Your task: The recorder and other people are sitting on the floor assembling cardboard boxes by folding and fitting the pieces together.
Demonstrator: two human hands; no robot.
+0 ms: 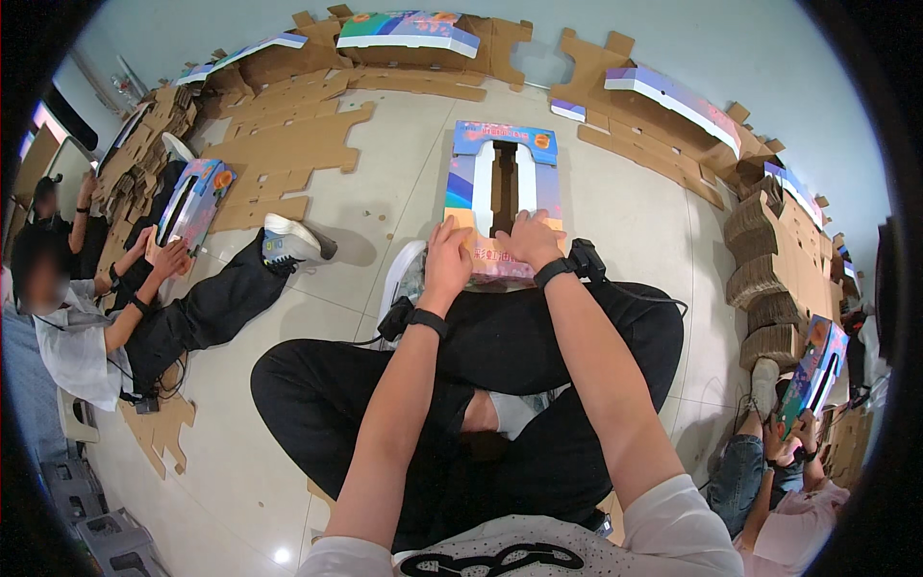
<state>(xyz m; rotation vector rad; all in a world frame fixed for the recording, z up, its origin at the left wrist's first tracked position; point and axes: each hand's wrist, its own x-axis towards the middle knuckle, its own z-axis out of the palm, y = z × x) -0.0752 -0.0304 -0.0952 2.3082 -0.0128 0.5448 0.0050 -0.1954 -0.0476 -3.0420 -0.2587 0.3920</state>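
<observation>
A colourful printed cardboard box (527, 183) stands on the floor just beyond my crossed legs. Its top has a long slot edged in white, through which brown inner cardboard shows. My left hand (448, 258) grips the near left corner of the box, fingers bent over the orange near panel. On the near right part, my right hand (531, 238) holds the same panel, its fingertips by the near end of the slot. Under my hands the box's near side is partly hidden. Each wrist wears a black band with a small device.
To the left, a seated person (72, 317) handles a similar box (197, 197); another person at the lower right holds one (815, 375). Flat brown cardboard sheets (288, 144) lie beyond on the tiles. Stacked cardboard (769, 260) stands at right. Partly folded boxes (409, 31) line the wall.
</observation>
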